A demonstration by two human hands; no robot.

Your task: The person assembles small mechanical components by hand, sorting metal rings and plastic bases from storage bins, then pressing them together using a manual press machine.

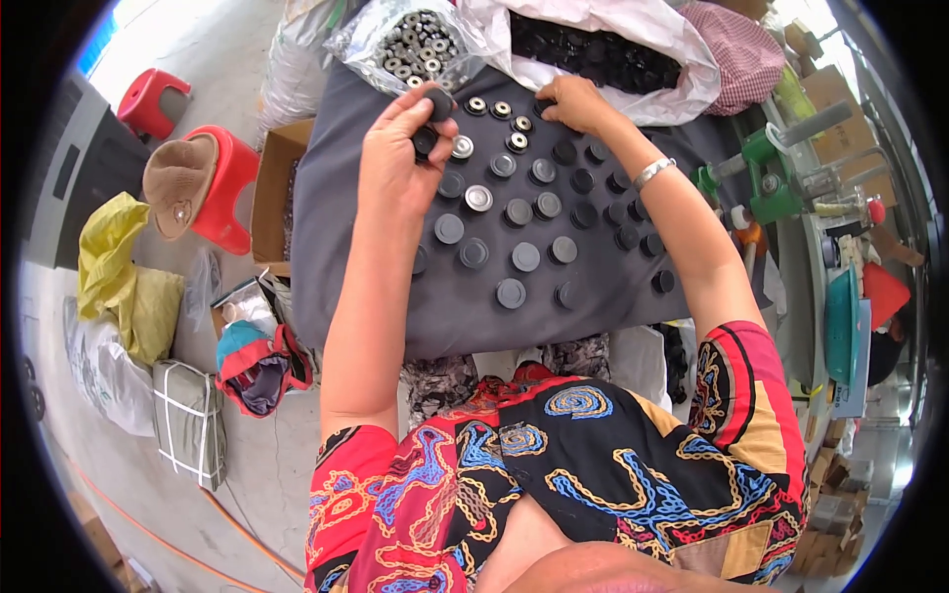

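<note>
While left hand (400, 148) grips black caps (431, 119), right hand (573, 104) touches cloth (474, 316).

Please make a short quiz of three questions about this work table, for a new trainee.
1. True or false: the left hand holds dark round caps.
2. Where does the right hand reach? A) the red stool B) the white bag of black parts C) the green tool
3. Fill in: the caps on the table lie on a ___ grey cloth.

Key: 1 true; 2 B; 3 dark.
</note>
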